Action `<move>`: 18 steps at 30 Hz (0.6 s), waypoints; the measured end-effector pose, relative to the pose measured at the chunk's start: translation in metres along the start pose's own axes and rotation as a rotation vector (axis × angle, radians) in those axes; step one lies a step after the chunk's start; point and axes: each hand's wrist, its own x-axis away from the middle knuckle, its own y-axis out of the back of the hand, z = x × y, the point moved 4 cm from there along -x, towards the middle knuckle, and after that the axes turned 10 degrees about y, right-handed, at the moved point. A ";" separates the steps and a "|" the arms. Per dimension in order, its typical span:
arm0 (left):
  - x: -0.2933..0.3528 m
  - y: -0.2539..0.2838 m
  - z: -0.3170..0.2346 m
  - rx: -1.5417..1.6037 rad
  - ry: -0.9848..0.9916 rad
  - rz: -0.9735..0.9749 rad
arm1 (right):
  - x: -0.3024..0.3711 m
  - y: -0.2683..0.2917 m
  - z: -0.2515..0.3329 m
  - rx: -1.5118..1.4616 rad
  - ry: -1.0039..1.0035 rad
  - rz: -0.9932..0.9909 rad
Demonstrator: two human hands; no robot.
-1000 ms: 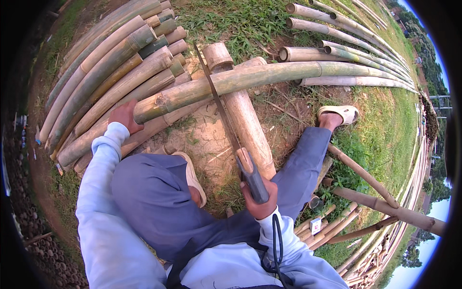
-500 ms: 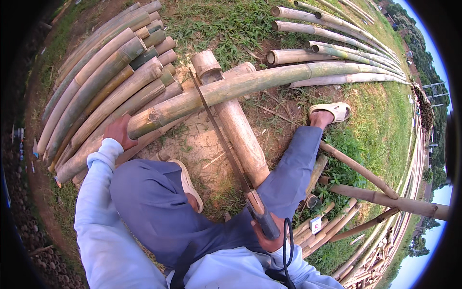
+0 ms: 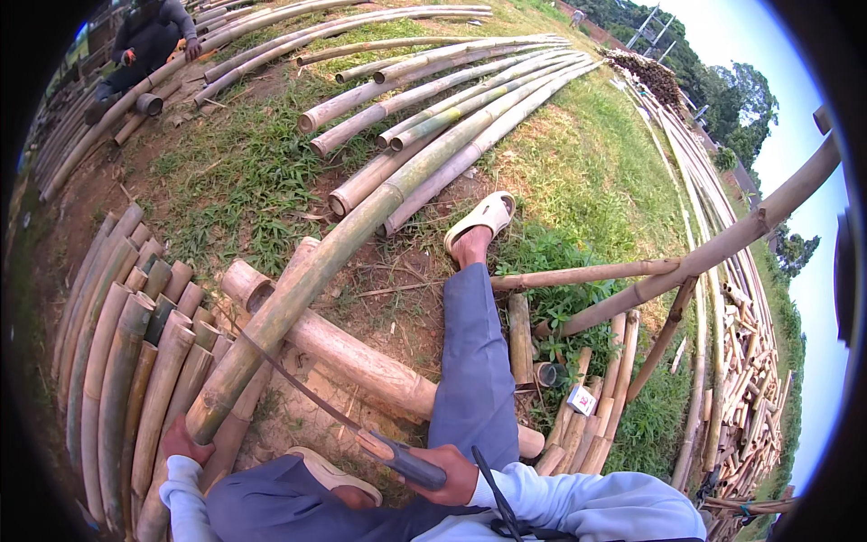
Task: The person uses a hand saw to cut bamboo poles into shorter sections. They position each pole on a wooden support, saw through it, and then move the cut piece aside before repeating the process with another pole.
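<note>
Bamboo pole, long and green [image 3: 361, 237], rests across a thick pale log [image 3: 361, 361] toward 1 o'clock; uncut; left hand [image 3: 183, 441] presses its butt; right hand [image 3: 444, 473] grips a grey-handled curved saw [image 3: 298, 388]; blade at 11 o'clock.

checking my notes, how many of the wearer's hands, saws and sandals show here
bare hands: 2, left hand, right hand
curved hand saw with dark handle: 1
pale rubber sandals: 2, far sandal, near sandal
total: 5
</note>
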 end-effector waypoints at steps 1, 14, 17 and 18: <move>0.000 0.002 -0.001 -0.016 -0.006 -0.009 | 0.003 0.002 0.006 0.006 -0.007 -0.003; 0.000 -0.010 0.011 -0.062 0.043 0.000 | -0.043 -0.026 -0.028 0.020 -0.043 0.020; -0.008 -0.001 0.003 -0.072 0.032 -0.031 | -0.089 -0.056 -0.067 -0.042 0.000 0.009; -0.007 0.001 0.007 -0.081 0.025 -0.025 | -0.088 -0.057 -0.067 -0.047 -0.026 0.023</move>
